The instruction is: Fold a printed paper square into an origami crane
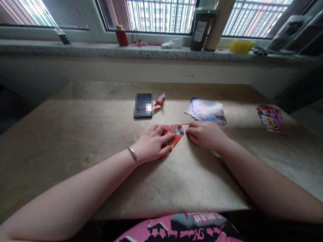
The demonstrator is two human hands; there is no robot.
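A red printed sheet of paper (178, 139), folded into a triangular shape, lies on the table in front of me. My left hand (156, 141) rests on its left part with the fingers spread, pressing it to the tabletop. A silver bracelet (133, 153) circles that wrist. At the sheet's right corner, where a bit of white shows, my right hand (203, 133) has its fingers closed on the paper. The right fingertips are partly hidden.
Beyond my hands on the table (101, 114) lie a phone (143, 106), a crumpled red-and-white paper (159, 101), bluish printed sheets (209, 109) and several colourful cards (272, 119). The windowsill (93, 50) holds a red holder (121, 36) and a dark jar (200, 30).
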